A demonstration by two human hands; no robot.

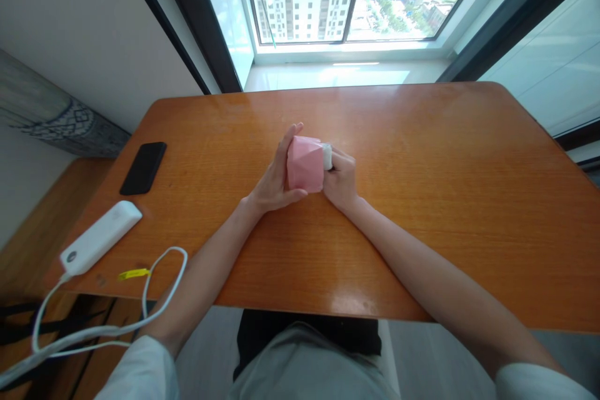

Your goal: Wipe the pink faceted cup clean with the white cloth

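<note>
Fingers of the left hand cup the pink faceted object from its left and far side, while the thumb of that hand lies along the near edge. The right hand is curled at the opposite side, apparently grasping the white piece that juts from the object's right; its fingertips are hidden, so their exact hold cannot be told. Both hands are thus about equally near, with the object directly between them. Pink body and white piece line up roughly left to right, across the person's front; whether that is the object's long axis, this angle does not settle.

Its pink surface looks smooth and matte, broken into flat, angular facets; the white piece is smaller and narrower. Beneath the hands spreads the brown wooden table. Farther out, toward its left end, lie a black phone, a white power strip with its cable, and a yellow tag on the cable's loop.
</note>
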